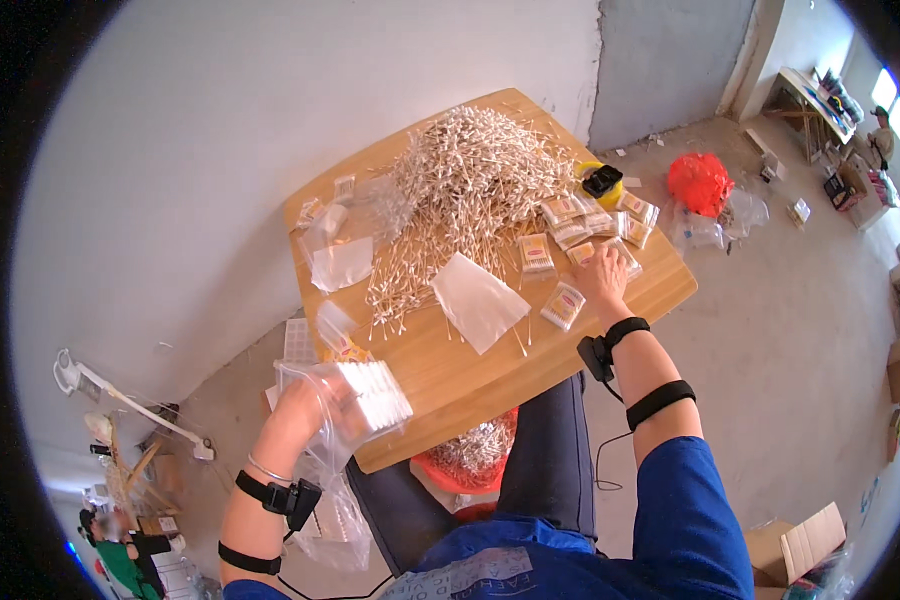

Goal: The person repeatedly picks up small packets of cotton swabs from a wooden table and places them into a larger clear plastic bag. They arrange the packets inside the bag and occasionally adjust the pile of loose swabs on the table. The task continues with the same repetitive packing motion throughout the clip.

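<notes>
My left hand (306,408) grips a clear plastic bag (322,452) at the table's near left corner; the plastic partly covers its fingers. Inside that bag lie white-tipped packets of cotton swabs (375,396). At the right side, my right hand (602,278) has its fingers bent down onto a small packet of cotton swabs (625,262) among several others. One packet (536,256) lies left of this hand, and another packet (563,306) is just nearer to me. A big heap of loose cotton swabs (485,165) covers the far middle of the table.
A white sheet (480,302) lies on the wooden table (450,395) before the heap. Clear bags (342,262) lie at left, and a yellow tub with a black thing (602,181) stands at right. A red basin of swabs (475,452) is beneath the table edge. A red bag (700,184) rests on the floor.
</notes>
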Motion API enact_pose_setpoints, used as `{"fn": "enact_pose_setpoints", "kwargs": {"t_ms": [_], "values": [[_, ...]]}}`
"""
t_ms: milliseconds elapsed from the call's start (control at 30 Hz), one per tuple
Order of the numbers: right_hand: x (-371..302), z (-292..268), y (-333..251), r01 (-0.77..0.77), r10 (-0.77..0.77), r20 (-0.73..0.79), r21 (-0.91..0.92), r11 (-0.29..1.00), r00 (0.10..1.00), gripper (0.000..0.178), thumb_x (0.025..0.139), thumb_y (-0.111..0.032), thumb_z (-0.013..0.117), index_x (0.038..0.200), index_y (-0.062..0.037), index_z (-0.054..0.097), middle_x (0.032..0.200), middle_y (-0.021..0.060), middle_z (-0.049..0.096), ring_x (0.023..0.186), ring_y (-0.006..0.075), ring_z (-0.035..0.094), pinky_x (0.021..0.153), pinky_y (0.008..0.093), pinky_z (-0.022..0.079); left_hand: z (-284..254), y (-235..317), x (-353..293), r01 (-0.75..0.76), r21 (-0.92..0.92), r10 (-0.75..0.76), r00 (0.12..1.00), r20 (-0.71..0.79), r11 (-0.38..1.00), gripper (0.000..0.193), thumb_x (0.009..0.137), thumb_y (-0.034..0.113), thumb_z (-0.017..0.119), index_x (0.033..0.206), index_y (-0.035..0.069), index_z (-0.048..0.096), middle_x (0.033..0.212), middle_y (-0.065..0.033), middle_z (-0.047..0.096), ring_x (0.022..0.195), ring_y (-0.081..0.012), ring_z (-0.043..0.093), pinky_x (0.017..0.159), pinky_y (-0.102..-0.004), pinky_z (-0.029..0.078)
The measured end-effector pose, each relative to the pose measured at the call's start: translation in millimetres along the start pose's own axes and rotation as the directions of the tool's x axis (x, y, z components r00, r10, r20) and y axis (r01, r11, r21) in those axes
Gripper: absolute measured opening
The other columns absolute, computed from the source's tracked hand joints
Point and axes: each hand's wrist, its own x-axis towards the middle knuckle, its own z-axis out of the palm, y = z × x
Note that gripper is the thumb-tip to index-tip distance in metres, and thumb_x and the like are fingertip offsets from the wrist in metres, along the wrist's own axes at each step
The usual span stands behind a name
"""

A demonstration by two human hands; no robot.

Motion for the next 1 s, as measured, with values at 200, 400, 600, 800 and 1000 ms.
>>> {"fn": "enact_pose_setpoints", "kwargs": {"t_ms": [200,400,600,800,1000], "values": [[-25.5,-16.7,-6.9,-0.104,0.111,0.123,-0.06,0.993,0.986,0.06,0.069,-0.044,0.072,0.112,-0.0038,0.061,0.124,0.0168,0.049,0.122,0.0334,0.042,0.1,0.0417,0.037,7.8,-1.3,0.4,0.12,-0.152,-0.117,0.993,0.025,0.981,0.018,0.086,0.02,0.049,0.081,0.005,0.058,0.072,-0.0139,0.062,0.069,-0.0297,0.062,0.063,-0.0396,0.047],[-47.2,-43.5,-0.1,0.029,-0.035,0.103,0.052,0.998,0.994,0.052,0.069,-0.037,0.072,0.108,-0.0045,0.062,0.115,0.0158,0.053,0.115,0.0318,0.048,0.098,0.0411,0.04,12.1,-7.3,-6.0,0.129,-0.338,-0.122,0.992,0.04,0.932,0.021,0.082,0.023,0.054,0.083,0.003,0.059,0.073,-0.0153,0.064,0.069,-0.0293,0.064,0.063,-0.0386,0.048],[-60.3,-57.9,-5.1,0.686,-0.685,0.311,0.125,0.717,0.659,0.053,0.067,-0.035,0.073,0.111,-0.0073,0.062,0.115,0.011,0.055,0.115,0.0286,0.048,0.099,0.0411,0.039,5.7,-3.6,-8.4,0.095,-0.203,-0.096,0.995,0.005,0.975,0.029,0.089,0.029,0.048,0.084,0.003,0.059,0.074,-0.0168,0.063,0.069,-0.0305,0.063,0.064,-0.0387,0.048],[-67.0,-50.0,-2.7,0.851,-0.797,0.367,0.026,0.525,0.48,0.071,0.066,-0.036,0.074,0.128,-0.0111,0.05,0.127,0.0081,0.052,0.124,0.0277,0.044,0.106,0.0392,0.035,-0.5,5.1,-15.0,0.018,-0.299,-0.043,0.996,-0.076,0.954,0.016,0.085,0.018,0.051,0.083,0.005,0.061,0.074,-0.0171,0.062,0.07,-0.0335,0.062,0.063,-0.0413,0.048],[-73.9,-44.8,-4.3,0.706,-0.62,0.473,-0.007,0.708,0.626,0.076,0.065,-0.033,0.074,0.132,-0.0111,0.046,0.126,0.0113,0.053,0.121,0.0316,0.046,0.1,0.041,0.04,6.6,-0.8,-20.7,-0.116,-0.074,0.098,0.971,-0.217,0.99,0.009,0.077,0.009,0.057,0.085,0.006,0.06,0.073,-0.0193,0.06,0.072,-0.0356,0.062,0.063,-0.0443,0.05]]}}
